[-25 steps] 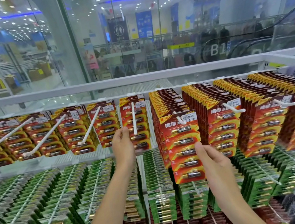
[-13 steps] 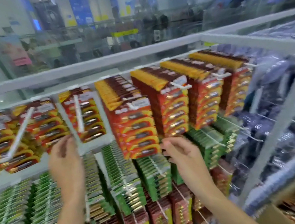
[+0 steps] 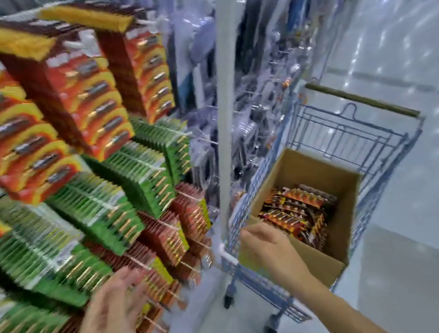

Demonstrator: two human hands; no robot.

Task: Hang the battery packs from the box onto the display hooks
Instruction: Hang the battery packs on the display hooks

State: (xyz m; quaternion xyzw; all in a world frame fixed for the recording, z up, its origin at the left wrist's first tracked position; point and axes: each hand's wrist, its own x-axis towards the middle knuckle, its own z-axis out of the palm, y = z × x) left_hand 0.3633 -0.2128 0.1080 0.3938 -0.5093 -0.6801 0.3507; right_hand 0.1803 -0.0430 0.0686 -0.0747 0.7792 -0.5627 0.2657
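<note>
Left hand [image 3: 112, 315]: released, fingers straight and spread, motion-blurred, in front of the lower rows of the display. No pack in it. Contact with the hanging stock cannot be determined.

Right hand [image 3: 268, 245]: back toward the camera, fingers curled downward at the near left rim of the box [image 3: 300, 170]. The palm is hidden, so whether it grasps the rim or anything else cannot be told. No pack is visible in it.

Box: open brown carton standing in a blue wire cart [image 3: 352, 135], to the right of the display. Battery packs [image 3: 298, 208], red and dark, lie stacked in its bottom, tilted and overlapping. The right hand is just beside them, not on them.

Display: red packs [image 3: 76, 82] hang in dense rows at the top, green packs [image 3: 127, 176] beneath, and further reddish rows at the bottom. White hooks [image 3: 182, 136] project from the fronts of the rows. A white post [image 3: 222, 78] marks the right edge of the display, with clear-bagged goods hanging beyond it.

The cart stands on castors on a pale glossy floor [image 3: 424, 219], close against the post. The whole view is blurred; print on the packs is not legible.
</note>
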